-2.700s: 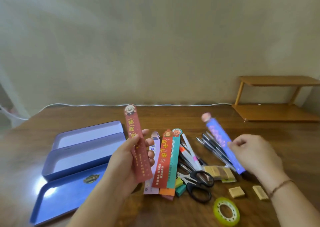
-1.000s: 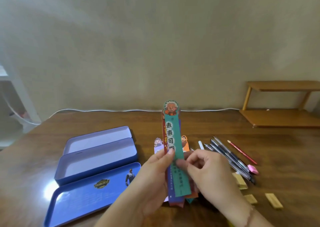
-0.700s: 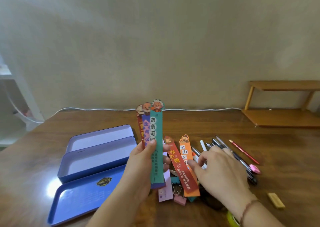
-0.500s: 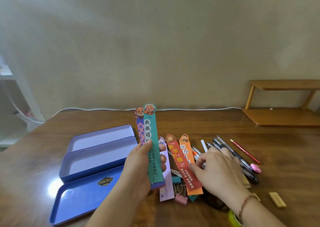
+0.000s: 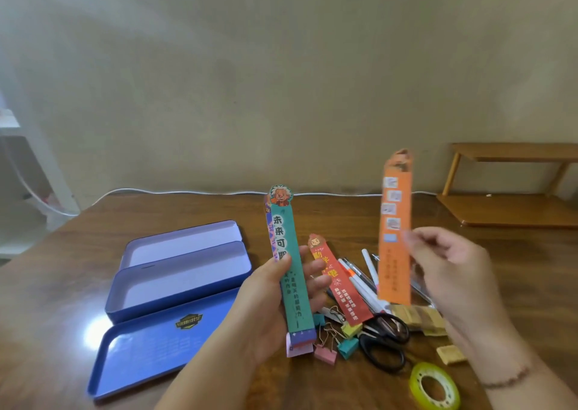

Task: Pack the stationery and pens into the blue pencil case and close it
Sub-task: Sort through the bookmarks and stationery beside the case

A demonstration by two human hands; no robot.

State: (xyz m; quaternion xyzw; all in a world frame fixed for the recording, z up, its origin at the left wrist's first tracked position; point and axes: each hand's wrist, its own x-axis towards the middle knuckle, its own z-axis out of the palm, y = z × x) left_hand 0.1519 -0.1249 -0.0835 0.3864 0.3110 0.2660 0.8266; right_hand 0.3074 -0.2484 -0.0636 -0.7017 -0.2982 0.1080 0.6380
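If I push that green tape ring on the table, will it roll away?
Probably not: the tape ring lies flat on the table, so a push would likely slide it. Stood on its edge, its round shape could roll. Its hollow middle suggests it is light to lift.

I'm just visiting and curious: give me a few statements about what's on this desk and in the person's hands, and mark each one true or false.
1. The blue pencil case lies open on the desk. True.
2. The right hand holds the scissors. False: it pinches an orange bookmark held up in the air; the scissors lie on the desk.
3. The left hand grips a stack of bookmarks with a green bookmark in front. True.
4. The tape roll sits inside the case. False: it lies on the desk, near the right wrist.
5. A red bookmark lies on the desk between the hands. True.
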